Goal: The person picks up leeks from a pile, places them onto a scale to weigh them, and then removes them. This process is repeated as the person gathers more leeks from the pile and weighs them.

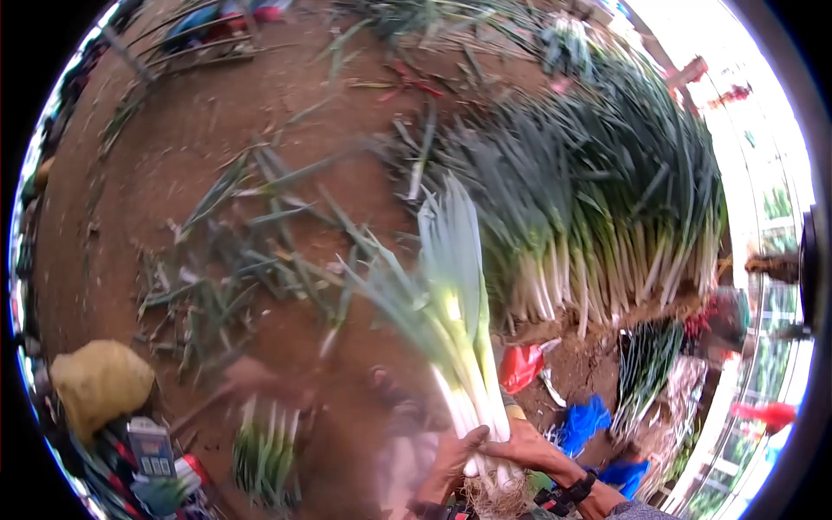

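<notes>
A bunch of leeks (pixel 464 338) stands nearly upright in front of me, its green leaves fanned upward and its roots hanging at the bottom. My left hand (pixel 454 458) is closed around the white stalks from the left, thumb across the front. From the right, my right hand (pixel 527 444) grips the same stalks just above the roots. One leafy part leans out to the left. Behind the bunch, a large row of leeks (pixel 598 199) lies with green tops away and white ends toward me.
Loose leaf trimmings (pixel 234 269) litter the dirt floor at the left. A co-worker's blurred hand (pixel 260 381) is near a smaller leek bundle (pixel 267 455). Blue plastic (pixel 582 425), a red bag (pixel 520 368) and thin green onions (pixel 646 373) lie to the right.
</notes>
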`<control>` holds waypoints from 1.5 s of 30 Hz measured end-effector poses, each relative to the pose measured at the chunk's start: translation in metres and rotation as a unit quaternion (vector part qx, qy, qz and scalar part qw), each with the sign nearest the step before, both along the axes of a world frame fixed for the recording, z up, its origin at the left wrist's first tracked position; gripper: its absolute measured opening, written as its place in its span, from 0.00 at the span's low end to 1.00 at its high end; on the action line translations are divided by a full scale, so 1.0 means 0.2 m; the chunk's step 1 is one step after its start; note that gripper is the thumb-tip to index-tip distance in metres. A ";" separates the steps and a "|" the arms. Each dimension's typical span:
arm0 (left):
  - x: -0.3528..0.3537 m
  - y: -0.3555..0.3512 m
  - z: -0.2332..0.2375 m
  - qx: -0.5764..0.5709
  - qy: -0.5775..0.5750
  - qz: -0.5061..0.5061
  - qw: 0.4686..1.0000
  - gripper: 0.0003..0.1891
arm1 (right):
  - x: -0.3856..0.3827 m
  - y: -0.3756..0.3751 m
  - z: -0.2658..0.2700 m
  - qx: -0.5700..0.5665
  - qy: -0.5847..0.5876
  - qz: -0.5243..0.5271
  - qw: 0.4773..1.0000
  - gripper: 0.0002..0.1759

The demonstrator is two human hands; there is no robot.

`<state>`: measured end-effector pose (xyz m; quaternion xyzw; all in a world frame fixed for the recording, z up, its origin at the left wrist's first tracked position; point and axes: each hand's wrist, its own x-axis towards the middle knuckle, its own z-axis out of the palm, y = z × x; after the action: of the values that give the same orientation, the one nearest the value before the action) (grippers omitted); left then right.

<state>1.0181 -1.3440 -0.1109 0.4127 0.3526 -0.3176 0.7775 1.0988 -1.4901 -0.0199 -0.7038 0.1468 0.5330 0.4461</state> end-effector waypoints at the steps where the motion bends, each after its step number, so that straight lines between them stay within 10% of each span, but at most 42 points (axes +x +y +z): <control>1: -0.01 0.07 0.03 -0.008 -0.003 0.007 1.000 0.27 | -0.01 0.05 0.02 -0.004 -0.006 0.020 1.000 0.31; 21: -0.22 0.85 0.71 0.055 -0.172 0.491 0.852 0.22 | 0.17 1.29 0.60 0.233 -0.013 0.333 0.914 0.36; 25: -0.48 1.02 0.88 0.086 -0.178 0.583 0.788 0.22 | -0.02 1.60 0.68 0.276 -0.024 0.430 0.859 0.36; 27: -0.67 1.08 0.89 0.219 -0.175 0.624 0.730 0.30 | -0.16 1.82 0.77 0.360 -0.185 0.571 0.714 0.40; 28: -0.81 0.99 0.57 0.356 -0.122 0.578 0.724 0.33 | -0.26 1.92 0.83 0.333 -0.181 0.609 0.697 0.39; 30: -0.92 1.16 0.71 0.392 -0.136 0.693 0.590 0.29 | -0.46 2.15 0.86 0.343 -0.121 0.671 0.646 0.35; 36: -1.65 1.47 0.55 0.399 0.018 0.780 0.482 0.27 | -1.14 2.66 0.52 0.424 0.059 0.723 0.542 0.23; 45: -1.87 1.53 -0.17 0.313 0.119 0.767 0.547 0.25 | -1.40 3.10 -0.13 0.313 0.125 0.768 0.544 0.27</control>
<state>0.6449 -1.0378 -0.1441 0.1613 0.7016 0.4837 0.4978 0.8198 -0.8707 -0.0454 -0.2893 -0.5717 0.7669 0.0356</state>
